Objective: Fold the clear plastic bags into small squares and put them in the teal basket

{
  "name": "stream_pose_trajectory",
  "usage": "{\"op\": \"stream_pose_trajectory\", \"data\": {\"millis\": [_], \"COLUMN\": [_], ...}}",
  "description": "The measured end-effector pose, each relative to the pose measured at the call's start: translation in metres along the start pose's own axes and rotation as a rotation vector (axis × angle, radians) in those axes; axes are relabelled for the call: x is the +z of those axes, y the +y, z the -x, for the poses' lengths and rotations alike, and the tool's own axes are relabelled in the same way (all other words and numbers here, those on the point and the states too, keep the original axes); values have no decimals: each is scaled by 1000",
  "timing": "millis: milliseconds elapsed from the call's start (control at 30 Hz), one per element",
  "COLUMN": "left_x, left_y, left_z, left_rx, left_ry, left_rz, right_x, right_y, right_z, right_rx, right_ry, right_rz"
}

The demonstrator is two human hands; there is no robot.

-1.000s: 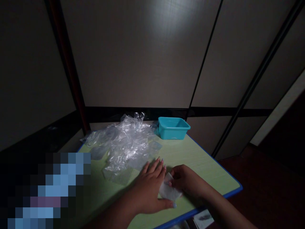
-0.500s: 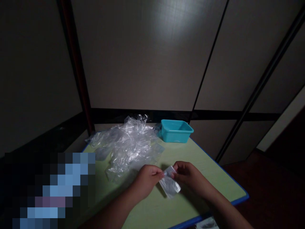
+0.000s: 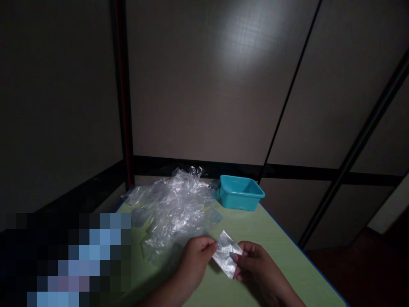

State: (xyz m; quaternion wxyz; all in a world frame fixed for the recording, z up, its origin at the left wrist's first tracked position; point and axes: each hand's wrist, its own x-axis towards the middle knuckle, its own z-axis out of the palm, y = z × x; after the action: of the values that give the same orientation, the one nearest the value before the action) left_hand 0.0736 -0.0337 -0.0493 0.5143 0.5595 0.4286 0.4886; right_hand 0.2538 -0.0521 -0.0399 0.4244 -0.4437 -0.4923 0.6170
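Observation:
Between my hands, just above the table, is a small folded clear plastic bag [image 3: 226, 252], shiny and roughly rectangular. My left hand [image 3: 198, 256] pinches its left edge between thumb and fingers. On the other side my right hand [image 3: 254, 261] grips the bag, thumb flat on top and fingers underneath. A large heap of crumpled clear plastic bags [image 3: 179, 209] lies on the table beyond my left hand.
A turquoise plastic basket [image 3: 242, 200] stands at the table's back right. The pale green table [image 3: 275, 238] has a blue edge. Tall grey-brown panels [image 3: 198, 106] rise right behind it. A pixelated patch covers the lower left.
My right hand has shifted down along the folded bag, its thumb now lying across the bag's face. My left hand keeps its pinch. The camera view has tilted, so everything sits slightly lower.

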Motion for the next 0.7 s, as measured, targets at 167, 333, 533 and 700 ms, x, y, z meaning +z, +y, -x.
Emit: {"op": "stream_pose_trajectory", "data": {"millis": [167, 333, 533, 700], "left_x": [17, 43, 42, 39], "left_y": [4, 16, 52, 57], "left_z": [-5, -28, -91, -137], "left_rx": [-6, 52, 229, 217], "left_ry": [-31, -58, 74, 43], "left_rz": [-54, -285, -776, -1133], "right_x": [-11, -40, -87, -114], "right_y": [4, -1, -16, -22], "right_z": [5, 14, 46, 71], "right_rx": [-8, -77, -123, -149], "right_ry": [32, 132, 222, 278], "right_rz": [-41, -38, 46, 108]}}
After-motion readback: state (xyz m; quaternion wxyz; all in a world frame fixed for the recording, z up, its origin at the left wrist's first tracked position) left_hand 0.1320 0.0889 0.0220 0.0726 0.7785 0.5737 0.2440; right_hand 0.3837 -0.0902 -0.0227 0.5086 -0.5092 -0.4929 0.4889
